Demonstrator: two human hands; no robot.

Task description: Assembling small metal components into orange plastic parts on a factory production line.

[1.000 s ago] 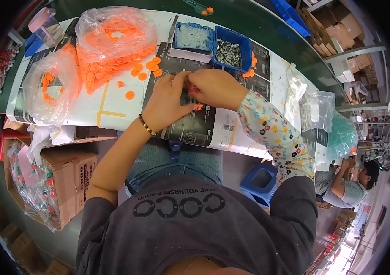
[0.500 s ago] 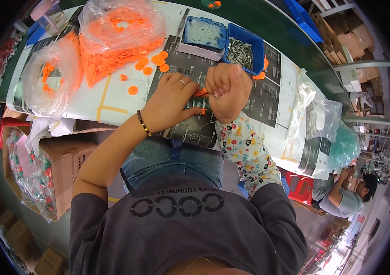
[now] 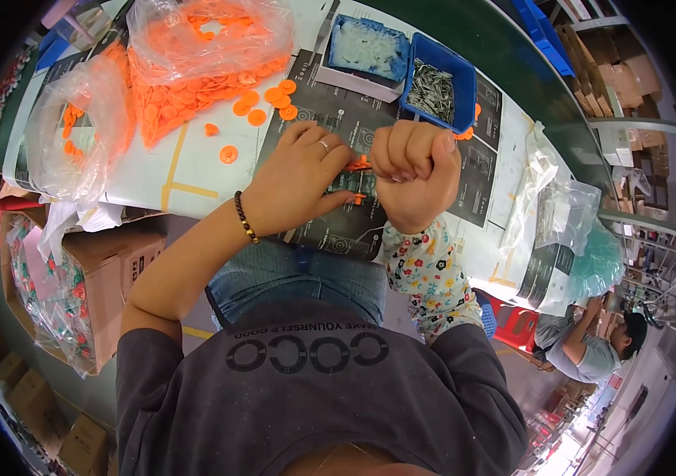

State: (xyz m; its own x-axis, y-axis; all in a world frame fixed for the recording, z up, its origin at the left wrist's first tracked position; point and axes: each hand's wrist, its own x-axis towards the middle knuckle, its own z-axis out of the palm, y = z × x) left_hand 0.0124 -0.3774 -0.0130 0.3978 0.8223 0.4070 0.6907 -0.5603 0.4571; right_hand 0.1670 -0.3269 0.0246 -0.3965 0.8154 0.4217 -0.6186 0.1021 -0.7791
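My left hand [image 3: 300,176], with a ring and a beaded bracelet, pinches a small orange plastic part [image 3: 359,198] between thumb and fingers above the dark printed sheet. More orange of the part shows by the fingertips. Close on its right, my right hand [image 3: 417,170] is closed in a fist with the thumb on top. What that fist grips is hidden by its fingers. Beyond the hands lie several loose orange discs [image 3: 257,117]. Behind my right hand stands a blue bin [image 3: 466,109] of small metal pins [image 3: 431,89].
A blue tray [image 3: 369,47] with whitish paste rests on a white box beside the bin. Clear bags [image 3: 195,63] of orange discs fill the far left. Empty-looking plastic bags [image 3: 540,190] lie at right. A carton [image 3: 119,262] stands below left; another person [image 3: 588,345] sits at right.
My right fist has turned, its thumb now more to the right, and sits slightly farther from the left hand. The left hand keeps its pinch on the orange part. The whole view has shifted slightly.
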